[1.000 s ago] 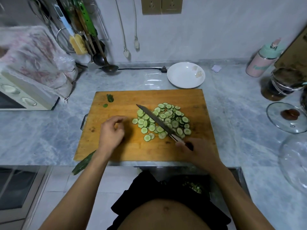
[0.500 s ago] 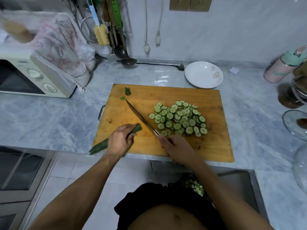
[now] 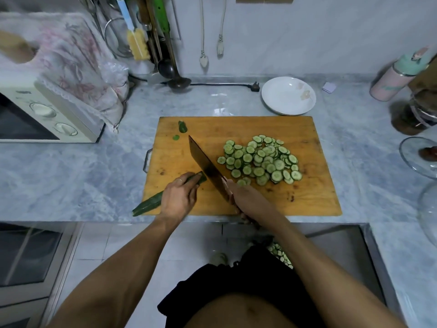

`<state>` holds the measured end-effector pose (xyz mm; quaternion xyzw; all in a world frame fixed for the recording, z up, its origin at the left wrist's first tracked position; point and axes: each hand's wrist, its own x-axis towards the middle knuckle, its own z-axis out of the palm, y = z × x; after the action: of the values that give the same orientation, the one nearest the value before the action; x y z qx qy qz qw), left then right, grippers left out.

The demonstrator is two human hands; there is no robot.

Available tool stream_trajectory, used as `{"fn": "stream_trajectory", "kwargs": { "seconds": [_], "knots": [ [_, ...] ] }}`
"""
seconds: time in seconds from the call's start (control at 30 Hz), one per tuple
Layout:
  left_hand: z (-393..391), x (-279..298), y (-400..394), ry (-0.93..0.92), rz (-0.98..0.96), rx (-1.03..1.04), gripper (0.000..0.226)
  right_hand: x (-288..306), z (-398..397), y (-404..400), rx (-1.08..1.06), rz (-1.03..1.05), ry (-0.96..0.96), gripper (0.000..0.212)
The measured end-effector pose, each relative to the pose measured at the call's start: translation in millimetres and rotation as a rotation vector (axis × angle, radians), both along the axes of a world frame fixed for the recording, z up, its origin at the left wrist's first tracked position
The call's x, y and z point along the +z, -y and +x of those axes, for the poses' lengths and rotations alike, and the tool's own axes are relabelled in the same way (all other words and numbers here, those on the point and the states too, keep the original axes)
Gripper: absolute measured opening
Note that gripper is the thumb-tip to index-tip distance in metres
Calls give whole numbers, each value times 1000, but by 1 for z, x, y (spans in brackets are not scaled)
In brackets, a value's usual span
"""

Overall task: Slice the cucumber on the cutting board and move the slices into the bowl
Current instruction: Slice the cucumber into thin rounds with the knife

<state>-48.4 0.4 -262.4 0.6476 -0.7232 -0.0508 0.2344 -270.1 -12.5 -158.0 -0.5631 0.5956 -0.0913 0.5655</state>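
We steady the cucumber for another cut.
Left hand clamps it on the cutting board; right hand grips the knife just beside. Firm, slick: we hold behind the blade.

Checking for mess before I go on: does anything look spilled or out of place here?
Yes. Some green cucumber slices lie down in the steel sink below the counter, not with the sliced pile on the wooden cutting board. The white bowl holds none.
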Motion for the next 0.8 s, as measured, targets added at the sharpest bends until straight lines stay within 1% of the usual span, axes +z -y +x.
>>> {"fn": "stream_trajectory", "kwargs": {
  "seconds": [0.1,0.23,0.33,0.5,0.6,0.67,0.8],
  "knots": [
    [-2,0,2,22,9,8,31,1,2,-10,101,-170,-57,71],
    [-4,1,2,16,3,55,26,5,5,-23,182,-246,-149,66],
    [-4,0,3,20,5,64,26,13,9,-30,230,-255,-144,61],
    [-12,6,0,-13,21,129,37,14,15,-35,265,-304,-191,60],
    [-17,6,-4,-28,29,173,32,12,14,-36,273,-318,-193,61],
    [-18,4,-6,-29,43,203,32,10,13,-36,304,-332,-211,61],
    [-18,1,-5,-19,37,193,33,9,9,-36,304,-323,-206,59]
  ]
}}
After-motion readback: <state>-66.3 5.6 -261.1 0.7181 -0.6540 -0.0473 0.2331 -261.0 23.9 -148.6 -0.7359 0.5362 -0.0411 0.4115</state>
